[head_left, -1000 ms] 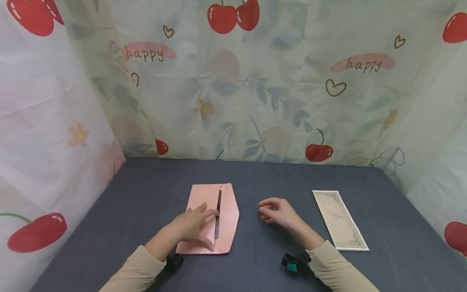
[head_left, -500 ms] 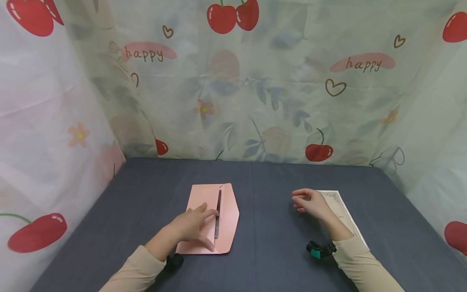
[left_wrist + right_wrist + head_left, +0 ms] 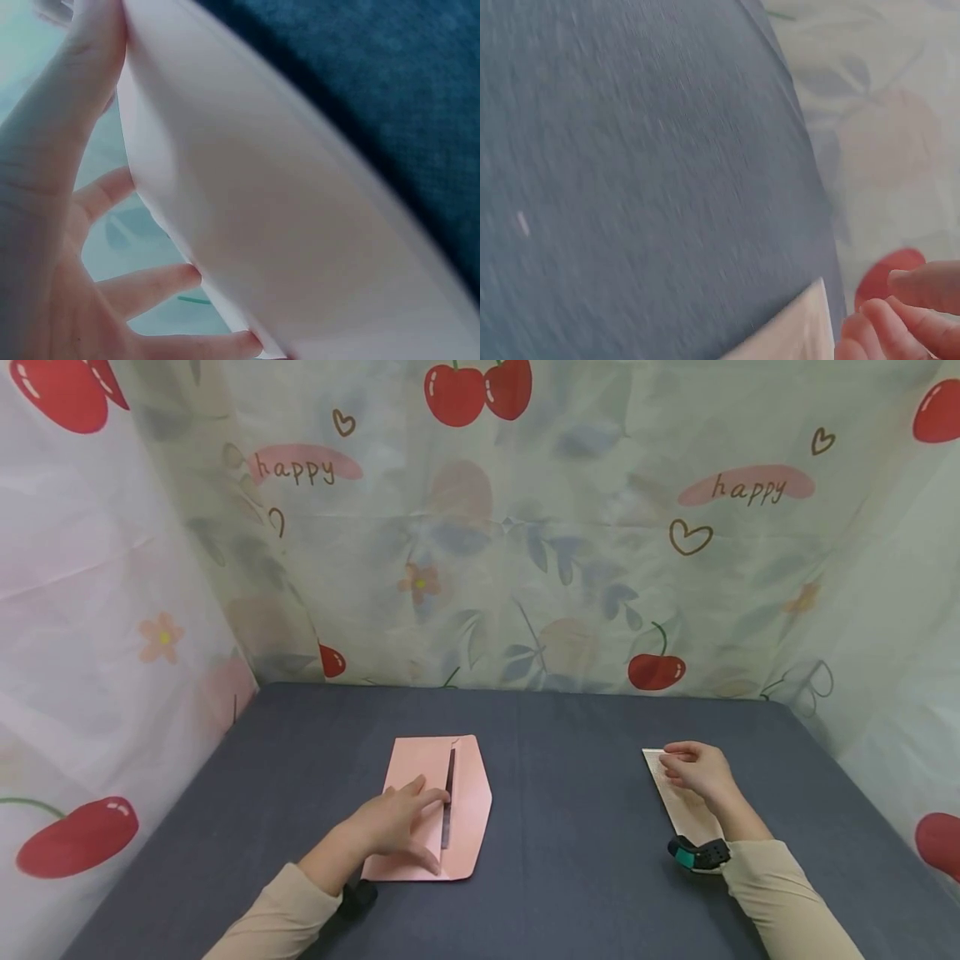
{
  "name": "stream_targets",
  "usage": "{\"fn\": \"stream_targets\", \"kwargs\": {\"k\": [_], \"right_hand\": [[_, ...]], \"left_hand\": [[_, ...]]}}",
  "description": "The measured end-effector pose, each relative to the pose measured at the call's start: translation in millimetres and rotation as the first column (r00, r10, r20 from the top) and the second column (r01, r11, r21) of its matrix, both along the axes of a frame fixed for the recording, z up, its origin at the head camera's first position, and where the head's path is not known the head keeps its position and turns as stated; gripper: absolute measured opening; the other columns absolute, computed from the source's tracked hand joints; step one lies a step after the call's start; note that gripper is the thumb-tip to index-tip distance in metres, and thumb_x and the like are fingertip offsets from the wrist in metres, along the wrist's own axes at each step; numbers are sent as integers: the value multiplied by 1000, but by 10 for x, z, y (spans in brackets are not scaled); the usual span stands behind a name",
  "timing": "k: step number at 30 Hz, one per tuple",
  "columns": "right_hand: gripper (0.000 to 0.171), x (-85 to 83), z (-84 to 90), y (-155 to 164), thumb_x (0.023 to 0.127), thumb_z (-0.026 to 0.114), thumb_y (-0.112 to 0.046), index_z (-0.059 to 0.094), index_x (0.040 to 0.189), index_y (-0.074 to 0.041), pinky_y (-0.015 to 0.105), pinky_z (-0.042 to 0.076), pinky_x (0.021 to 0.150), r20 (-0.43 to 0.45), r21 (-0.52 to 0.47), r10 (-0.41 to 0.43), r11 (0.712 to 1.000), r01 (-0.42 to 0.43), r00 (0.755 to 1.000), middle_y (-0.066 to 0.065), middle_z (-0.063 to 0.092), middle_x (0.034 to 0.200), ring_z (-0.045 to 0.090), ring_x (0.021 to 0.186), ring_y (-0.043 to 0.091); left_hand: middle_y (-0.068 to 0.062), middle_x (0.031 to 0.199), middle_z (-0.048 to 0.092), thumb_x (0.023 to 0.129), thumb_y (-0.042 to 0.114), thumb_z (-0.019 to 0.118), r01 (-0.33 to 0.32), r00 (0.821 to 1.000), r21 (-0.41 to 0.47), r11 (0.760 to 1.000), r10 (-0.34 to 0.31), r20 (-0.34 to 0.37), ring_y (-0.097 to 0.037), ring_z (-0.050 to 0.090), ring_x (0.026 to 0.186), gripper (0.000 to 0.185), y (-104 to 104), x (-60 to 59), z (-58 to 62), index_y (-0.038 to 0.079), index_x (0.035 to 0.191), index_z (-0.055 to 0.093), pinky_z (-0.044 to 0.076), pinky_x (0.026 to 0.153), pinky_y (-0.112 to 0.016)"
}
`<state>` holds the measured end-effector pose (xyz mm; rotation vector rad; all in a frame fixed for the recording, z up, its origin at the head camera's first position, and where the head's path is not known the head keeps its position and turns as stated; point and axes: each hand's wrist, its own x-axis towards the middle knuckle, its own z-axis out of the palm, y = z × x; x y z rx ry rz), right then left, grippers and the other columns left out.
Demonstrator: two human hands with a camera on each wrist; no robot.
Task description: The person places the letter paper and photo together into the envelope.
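A pink envelope (image 3: pixel 468 802) lies on the dark table (image 3: pixel 577 793), its flap turned out to the right and a dark slot showing along its opening. My left hand (image 3: pixel 390 825) rests flat on the envelope's left half, fingers straight and thumb spread toward the near edge. In the left wrist view the envelope (image 3: pixel 285 225) fills the frame beside the left hand (image 3: pixel 45 225). A white card (image 3: pixel 678 810) with an ornate border lies to the right. My right hand (image 3: pixel 693 770) hovers at the card's far end with fingers loosely curled. The right wrist view shows the fingertips (image 3: pixel 900 315) next to the card's corner (image 3: pixel 795 337).
A curtain printed with cherries and "happy" (image 3: pixel 525 527) walls the table on three sides. Bare dark cloth (image 3: pixel 577 860) lies between the envelope and the card. Each wrist carries a small camera (image 3: pixel 697 853).
My right hand has travelled from the table's middle rightward and now sits over the card's far end. The left hand and the envelope have stayed put.
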<state>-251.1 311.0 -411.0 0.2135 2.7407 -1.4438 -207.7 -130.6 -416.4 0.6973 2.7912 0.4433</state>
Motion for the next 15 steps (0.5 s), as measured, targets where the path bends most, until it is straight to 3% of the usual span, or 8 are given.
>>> {"fn": "stream_targets", "kwargs": {"k": [3, 7, 15], "right_hand": [[49, 7, 11, 104, 92, 55, -20, 46, 126, 13, 26, 57, 67, 12, 22, -35, 999, 35, 999, 15, 64, 97, 64, 73, 6], [51, 11, -3, 229, 91, 55, -22, 46, 126, 14, 28, 57, 67, 25, 87, -80, 993, 77, 996, 28, 59, 107, 64, 75, 10], [50, 22, -74, 410, 87, 59, -21, 48, 122, 13, 31, 54, 66, 52, 186, -162, 971, 150, 985, 34, 56, 113, 64, 81, 26]], "left_hand": [[-24, 142, 39, 54, 57, 81, 4, 1000, 4, 1000, -4, -4, -42, 51, 120, 84, -1, -1, -5, 26, 125, 48, 35, 104, -57], [-25, 142, 39, 54, 57, 81, 7, 1000, 5, 1000, -7, -6, -42, 50, 121, 85, -1, -2, -6, 25, 125, 48, 34, 105, -57], [-22, 141, 41, 54, 58, 81, 7, 1000, -5, 1000, -7, -4, -40, 52, 118, 84, 2, -9, -13, 26, 125, 48, 35, 104, -57]]}}
